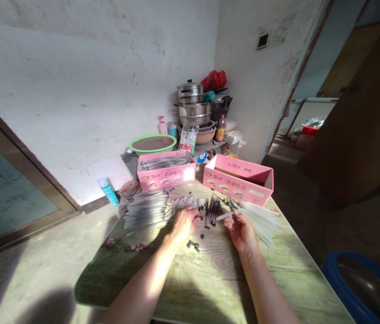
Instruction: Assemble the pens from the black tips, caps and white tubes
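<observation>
My left hand [185, 223] is closed in a pinch over the table, its fingertips beside small black pieces [202, 236]. What it pinches, if anything, is too small to make out. In my right hand [243, 233], a thin whitish translucent tube [225, 216] is held between thumb and fingers, pointing left. Between the hands lies a bundle of dark thin sticks [212, 210]. Several small white pieces [187, 202] sit just beyond my left hand. Long translucent tubes [263, 225] lie to the right of my right hand, and a pile of pale thin sticks [147, 209] lies at left.
A pink box [166, 178] filled with thin sticks stands at the table's far side. To its right is another pink box [239, 182]. Behind are a green basin [152, 144] and stacked steel pots [194, 110]. A blue tub [338, 265] stands off the right edge.
</observation>
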A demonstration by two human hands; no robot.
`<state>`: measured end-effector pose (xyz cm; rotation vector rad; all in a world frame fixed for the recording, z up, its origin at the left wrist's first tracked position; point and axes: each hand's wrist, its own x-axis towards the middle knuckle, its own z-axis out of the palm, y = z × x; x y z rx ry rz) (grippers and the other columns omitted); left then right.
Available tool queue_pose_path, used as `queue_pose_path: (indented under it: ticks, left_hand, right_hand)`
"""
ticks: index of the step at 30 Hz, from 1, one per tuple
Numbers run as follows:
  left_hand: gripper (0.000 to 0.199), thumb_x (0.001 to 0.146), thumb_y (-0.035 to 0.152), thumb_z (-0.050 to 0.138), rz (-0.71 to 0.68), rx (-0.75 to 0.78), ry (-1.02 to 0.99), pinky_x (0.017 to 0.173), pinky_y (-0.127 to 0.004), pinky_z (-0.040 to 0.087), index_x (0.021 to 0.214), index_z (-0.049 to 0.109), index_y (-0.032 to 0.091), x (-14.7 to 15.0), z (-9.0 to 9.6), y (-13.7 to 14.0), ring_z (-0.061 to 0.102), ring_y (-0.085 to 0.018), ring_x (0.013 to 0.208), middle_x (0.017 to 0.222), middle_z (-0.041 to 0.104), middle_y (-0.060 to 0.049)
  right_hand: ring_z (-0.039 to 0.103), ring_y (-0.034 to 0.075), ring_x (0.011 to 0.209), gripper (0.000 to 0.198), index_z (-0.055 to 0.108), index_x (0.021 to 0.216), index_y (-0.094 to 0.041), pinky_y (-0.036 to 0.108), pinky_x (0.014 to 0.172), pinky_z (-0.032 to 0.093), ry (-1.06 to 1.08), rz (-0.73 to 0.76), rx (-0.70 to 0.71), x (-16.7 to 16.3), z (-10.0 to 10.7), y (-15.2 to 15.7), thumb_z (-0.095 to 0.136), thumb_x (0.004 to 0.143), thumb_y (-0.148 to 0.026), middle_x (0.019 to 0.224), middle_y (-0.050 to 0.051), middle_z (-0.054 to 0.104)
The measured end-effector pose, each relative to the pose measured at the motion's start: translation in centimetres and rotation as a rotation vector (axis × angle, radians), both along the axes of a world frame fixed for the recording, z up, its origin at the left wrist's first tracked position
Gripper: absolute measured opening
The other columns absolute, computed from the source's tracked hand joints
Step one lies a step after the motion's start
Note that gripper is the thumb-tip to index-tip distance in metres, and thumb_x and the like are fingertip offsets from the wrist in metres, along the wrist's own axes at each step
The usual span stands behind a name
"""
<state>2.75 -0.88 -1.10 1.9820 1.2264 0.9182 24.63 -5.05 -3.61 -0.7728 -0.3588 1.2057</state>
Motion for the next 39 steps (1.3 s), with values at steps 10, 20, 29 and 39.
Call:
queue_pose_path:
  ticks: [10, 20, 29, 39]
  left_hand:
    - [0.034, 0.064, 0.037, 0.089, -0.122, -0.435, -0.591, 0.063, -0.029, 0.053, 0.082, 0.073, 0.013, 1.2, 0.2, -0.7, 0.064, -0.015, 0.060, 0.068, 0.071, -0.005]
    - [0.039, 0.063, 0.038, 0.093, -0.149, -0.484, -0.615, 0.060, -0.027, 0.052, 0.081, 0.070, 0.013, 1.2, 0.5, -0.9, 0.063, -0.013, 0.056, 0.065, 0.071, -0.004]
    - [0.035, 0.066, 0.036, 0.090, -0.157, -0.475, -0.616, 0.059, -0.026, 0.052, 0.082, 0.070, 0.012, 1.2, 0.0, -0.8, 0.065, -0.013, 0.056, 0.065, 0.071, -0.003]
    - [0.036, 0.065, 0.037, 0.092, -0.155, -0.460, -0.639, 0.057, -0.026, 0.052, 0.080, 0.069, 0.012, 1.3, 0.4, -0.9, 0.064, -0.013, 0.054, 0.062, 0.070, -0.004]
  right_hand:
    - [0.074, 0.019, 0.052, 0.037, 0.069, 0.074, -0.017, 0.027, 0.052, 0.065, -0.099, -0.013, 0.032, -1.0, 0.8, -0.3, 0.099, 0.060, -0.033, 0.068, 0.008, 0.078]
    - [0.074, 0.020, 0.052, 0.042, 0.068, 0.074, -0.015, 0.027, 0.052, 0.064, -0.151, 0.002, 0.043, -1.5, 1.2, -0.5, 0.101, 0.059, -0.037, 0.069, 0.009, 0.078]
    - [0.075, 0.020, 0.052, 0.042, 0.067, 0.073, -0.016, 0.026, 0.049, 0.063, -0.165, -0.009, 0.044, -1.7, 1.3, -0.5, 0.100, 0.060, -0.038, 0.067, 0.006, 0.077]
    - [0.075, 0.020, 0.052, 0.044, 0.067, 0.072, -0.017, 0.025, 0.049, 0.064, -0.183, -0.008, 0.039, -1.9, 1.4, -0.5, 0.101, 0.058, -0.040, 0.065, 0.005, 0.077]
